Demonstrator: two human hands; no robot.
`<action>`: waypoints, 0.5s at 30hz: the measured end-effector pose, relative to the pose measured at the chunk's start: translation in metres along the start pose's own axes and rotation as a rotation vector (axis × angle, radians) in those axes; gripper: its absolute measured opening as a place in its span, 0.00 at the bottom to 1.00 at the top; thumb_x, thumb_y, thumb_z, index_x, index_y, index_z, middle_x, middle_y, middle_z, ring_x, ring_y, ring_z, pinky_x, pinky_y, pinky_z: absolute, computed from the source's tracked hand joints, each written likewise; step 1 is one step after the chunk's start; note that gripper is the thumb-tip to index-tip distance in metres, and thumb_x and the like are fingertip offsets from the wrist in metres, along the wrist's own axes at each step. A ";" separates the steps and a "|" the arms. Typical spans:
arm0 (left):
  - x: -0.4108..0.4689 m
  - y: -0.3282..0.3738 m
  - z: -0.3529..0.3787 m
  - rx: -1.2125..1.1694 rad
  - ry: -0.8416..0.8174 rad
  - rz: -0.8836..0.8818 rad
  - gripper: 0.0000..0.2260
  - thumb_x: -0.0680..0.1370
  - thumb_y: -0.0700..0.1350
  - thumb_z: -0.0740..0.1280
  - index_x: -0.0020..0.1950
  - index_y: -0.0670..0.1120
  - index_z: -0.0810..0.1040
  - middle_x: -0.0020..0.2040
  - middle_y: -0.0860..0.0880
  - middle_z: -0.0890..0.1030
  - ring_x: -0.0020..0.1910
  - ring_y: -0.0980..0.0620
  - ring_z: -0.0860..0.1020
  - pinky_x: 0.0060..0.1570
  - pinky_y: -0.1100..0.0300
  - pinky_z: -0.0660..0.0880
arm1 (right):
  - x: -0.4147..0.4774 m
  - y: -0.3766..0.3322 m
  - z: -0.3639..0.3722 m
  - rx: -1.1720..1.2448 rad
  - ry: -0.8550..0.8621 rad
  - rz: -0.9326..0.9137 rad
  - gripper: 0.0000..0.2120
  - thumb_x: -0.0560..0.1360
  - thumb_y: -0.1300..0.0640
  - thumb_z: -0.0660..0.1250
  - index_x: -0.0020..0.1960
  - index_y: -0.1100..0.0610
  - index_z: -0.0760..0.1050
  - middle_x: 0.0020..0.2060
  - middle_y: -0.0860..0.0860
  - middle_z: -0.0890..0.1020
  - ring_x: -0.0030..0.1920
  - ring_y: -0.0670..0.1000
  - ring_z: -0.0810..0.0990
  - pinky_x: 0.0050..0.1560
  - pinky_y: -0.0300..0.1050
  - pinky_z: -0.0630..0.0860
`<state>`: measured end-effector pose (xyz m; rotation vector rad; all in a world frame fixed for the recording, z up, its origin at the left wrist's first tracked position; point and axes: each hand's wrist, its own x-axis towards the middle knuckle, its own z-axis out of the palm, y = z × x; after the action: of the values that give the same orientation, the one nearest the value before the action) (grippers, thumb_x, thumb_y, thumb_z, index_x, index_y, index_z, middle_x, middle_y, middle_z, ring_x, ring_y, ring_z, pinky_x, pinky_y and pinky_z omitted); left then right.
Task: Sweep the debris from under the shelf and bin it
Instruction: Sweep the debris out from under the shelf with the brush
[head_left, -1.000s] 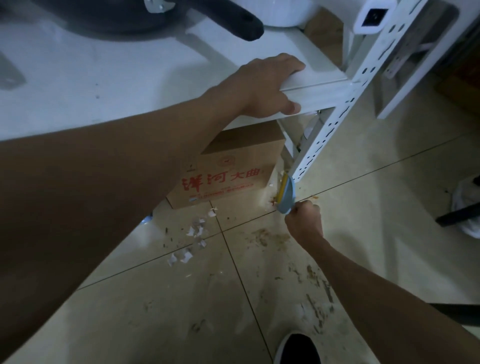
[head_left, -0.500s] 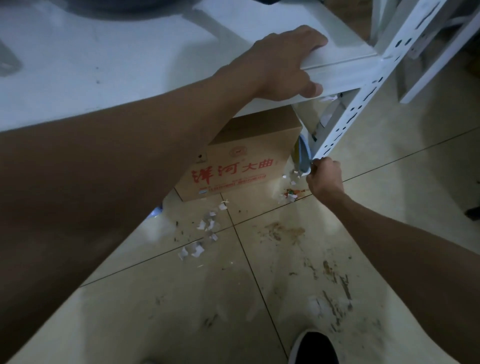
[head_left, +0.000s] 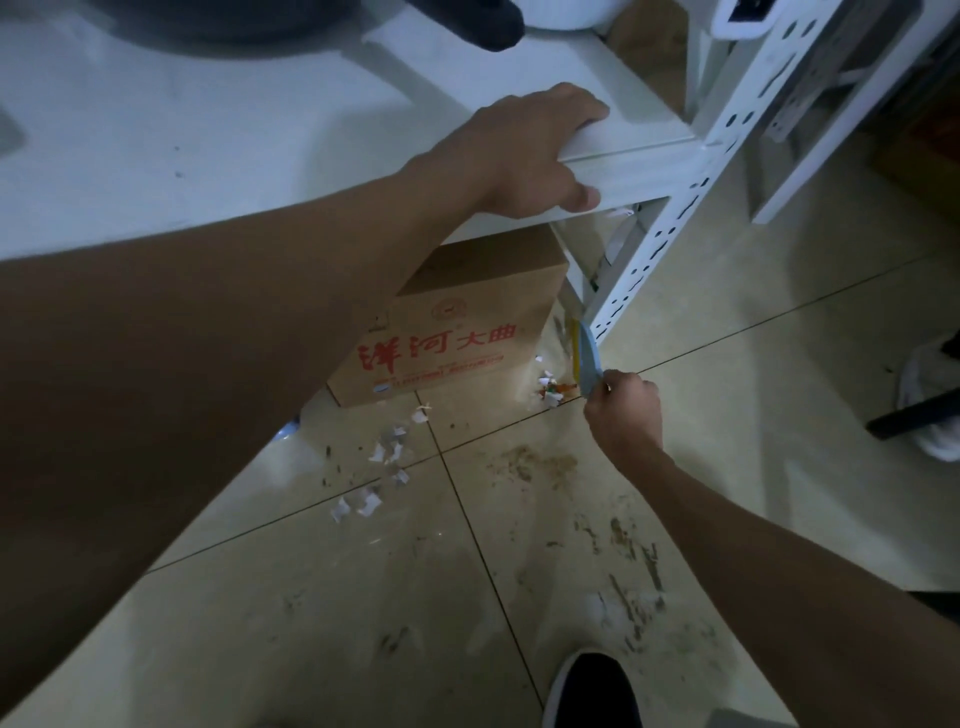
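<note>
My left hand (head_left: 530, 156) grips the front edge of the white shelf (head_left: 639, 166), fingers on top and thumb below. My right hand (head_left: 623, 410) is down at floor level beside the shelf's perforated leg (head_left: 654, 270), closed on a small blue hand brush (head_left: 589, 364) with yellow bristles. Just left of the brush lies a little heap of white and orange scraps (head_left: 550, 389). A trail of torn white paper bits (head_left: 384, 462) is scattered over the tile floor in front of the box.
A brown cardboard box (head_left: 452, 332) with red lettering stands under the shelf. Dark scuff marks stain the tiles (head_left: 628, 571). My black shoe (head_left: 597, 691) is at the bottom. A dark chair base and a white item (head_left: 930, 415) sit at the right edge.
My right hand pushed the brush in under the shelf, then pulled back out toward me, dragging scraps to the tile joint. My left hand stayed on the shelf edge.
</note>
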<state>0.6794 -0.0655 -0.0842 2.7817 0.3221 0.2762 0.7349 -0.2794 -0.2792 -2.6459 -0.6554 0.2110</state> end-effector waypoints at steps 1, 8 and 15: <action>0.000 0.000 0.000 -0.002 0.001 0.000 0.34 0.75 0.60 0.67 0.77 0.51 0.60 0.76 0.54 0.63 0.71 0.48 0.67 0.67 0.52 0.63 | 0.001 0.001 -0.003 -0.060 -0.007 -0.020 0.10 0.74 0.61 0.58 0.43 0.64 0.76 0.38 0.64 0.80 0.36 0.63 0.72 0.36 0.46 0.67; 0.001 0.000 0.002 0.004 0.008 -0.005 0.35 0.75 0.60 0.67 0.78 0.49 0.60 0.75 0.53 0.65 0.70 0.49 0.68 0.66 0.54 0.64 | 0.011 -0.019 -0.008 -0.614 -0.262 -0.318 0.11 0.75 0.64 0.61 0.57 0.61 0.74 0.51 0.58 0.79 0.52 0.59 0.80 0.49 0.48 0.74; 0.003 -0.003 0.003 0.012 0.016 -0.005 0.35 0.75 0.60 0.67 0.77 0.50 0.61 0.75 0.53 0.65 0.69 0.48 0.69 0.64 0.55 0.64 | -0.013 -0.061 0.030 -0.781 -0.349 -0.596 0.13 0.77 0.66 0.60 0.60 0.58 0.73 0.56 0.54 0.81 0.56 0.55 0.81 0.51 0.48 0.77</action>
<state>0.6824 -0.0629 -0.0880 2.7916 0.3349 0.2961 0.6915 -0.2259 -0.2804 -2.9486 -1.9302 0.2826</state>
